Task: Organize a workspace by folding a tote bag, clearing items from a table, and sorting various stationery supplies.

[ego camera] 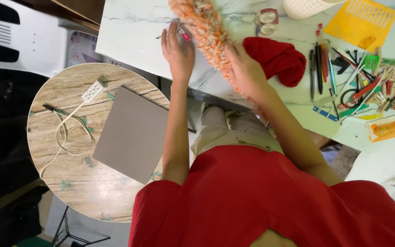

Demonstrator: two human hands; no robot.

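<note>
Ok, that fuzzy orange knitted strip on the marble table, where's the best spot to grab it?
Grip the fuzzy orange strip across its narrow width at the free upper stretch, coming from its left side. It runs diagonally, the right hand covers its lower end, and the red knit piece crowds the right.

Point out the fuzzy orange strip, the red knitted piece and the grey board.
fuzzy orange strip [205, 27], head view, mid-length
red knitted piece [277, 59], head view, centre
grey board [131, 132], head view, middle
</note>
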